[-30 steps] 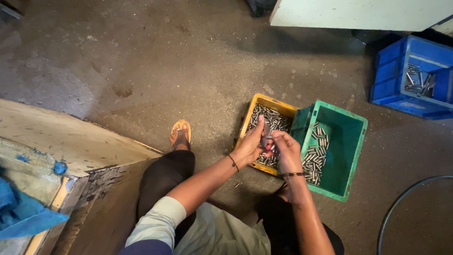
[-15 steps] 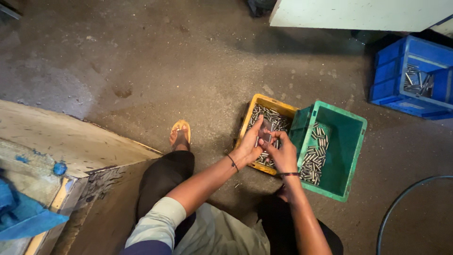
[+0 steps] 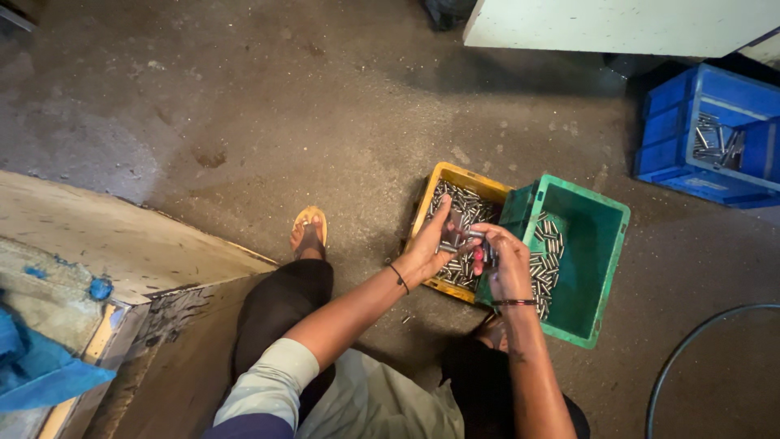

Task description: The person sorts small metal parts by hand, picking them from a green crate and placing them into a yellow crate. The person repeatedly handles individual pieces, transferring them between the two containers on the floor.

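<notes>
On a stained concrete floor (image 3: 244, 97), a yellow plastic bin (image 3: 455, 177) of small shiny metal cylinders (image 3: 460, 203) touched a green bin (image 3: 597, 252) holding fewer. Both hands met above the yellow bin: the left hand (image 3: 429, 250) and the right hand (image 3: 505, 262) were pinched together on a few cylinders. Compared with a moment earlier, the hands had barely shifted. Nearby stood a blue crate (image 3: 715, 134), a worn wooden board (image 3: 122, 236) and a sandalled foot (image 3: 309, 232).
</notes>
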